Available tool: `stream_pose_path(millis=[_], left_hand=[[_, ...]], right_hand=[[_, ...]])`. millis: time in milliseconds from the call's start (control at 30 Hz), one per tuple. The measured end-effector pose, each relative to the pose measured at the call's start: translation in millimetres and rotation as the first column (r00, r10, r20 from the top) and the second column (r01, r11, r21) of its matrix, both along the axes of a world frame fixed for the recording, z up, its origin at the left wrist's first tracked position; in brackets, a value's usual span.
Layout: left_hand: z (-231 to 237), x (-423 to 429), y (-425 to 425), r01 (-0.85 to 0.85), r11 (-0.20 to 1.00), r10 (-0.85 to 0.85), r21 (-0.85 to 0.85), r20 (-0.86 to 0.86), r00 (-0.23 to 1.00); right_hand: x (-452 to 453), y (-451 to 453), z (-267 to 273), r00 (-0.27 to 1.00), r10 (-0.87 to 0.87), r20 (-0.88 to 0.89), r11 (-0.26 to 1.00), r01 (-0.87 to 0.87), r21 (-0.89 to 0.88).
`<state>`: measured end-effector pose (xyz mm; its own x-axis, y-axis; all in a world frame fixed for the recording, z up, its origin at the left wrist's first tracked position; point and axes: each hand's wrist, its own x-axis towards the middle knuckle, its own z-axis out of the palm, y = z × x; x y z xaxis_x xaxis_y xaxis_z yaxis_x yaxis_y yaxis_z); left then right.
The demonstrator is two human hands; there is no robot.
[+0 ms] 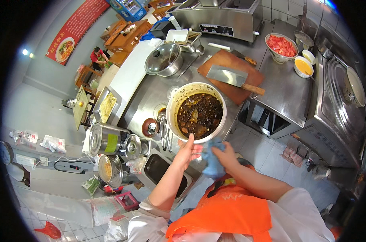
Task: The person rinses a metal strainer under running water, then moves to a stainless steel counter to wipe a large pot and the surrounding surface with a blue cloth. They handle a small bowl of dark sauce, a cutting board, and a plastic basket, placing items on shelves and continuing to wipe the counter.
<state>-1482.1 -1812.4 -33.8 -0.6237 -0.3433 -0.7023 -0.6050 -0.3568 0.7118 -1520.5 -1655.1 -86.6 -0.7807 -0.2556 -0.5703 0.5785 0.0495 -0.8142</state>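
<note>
A round white tub (171,116) stands in front of me at the steel table's near edge. Dark sauce (201,113) with seeds and leaf-like pieces partly fills it, and specks cling to its inner wall. At the near rim, my left hand (186,152) has its thumb up on the edge and its fingers below, against the outside. My right hand (226,155) grips a blue cloth (213,163), blurred by motion, just below the tub's near right rim. The tub's underside is hidden from me.
Beyond the tub, a cleaver (228,75) lies on a wooden cutting board (211,63). A glass-lidded pot (165,60) stands behind. Ladles (162,127) and a small brown bowl (149,127) lie left. A bowl of cut tomatoes (281,47) stands right. A person (99,58) is far off.
</note>
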Motion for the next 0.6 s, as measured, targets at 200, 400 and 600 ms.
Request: stream_pose_path(millis=[200,400,600], left_hand=[[1,-5,-44,-0.054,0.996,0.052,-0.068,-0.032,0.998],[-2,-17,-35,-0.059,0.998,0.058,0.036,0.030,0.998],[-4,-14,-11,-0.135,0.990,0.136,0.048,-0.020,0.990]], right_hand=[[-83,20,2,0.977,-0.183,-0.108,0.963,0.157,-0.219],[-115,12,12,0.978,0.038,-0.203,0.991,-0.063,-0.119],[-66,-5,-3,0.976,-0.154,-0.152,0.986,0.143,-0.081]])
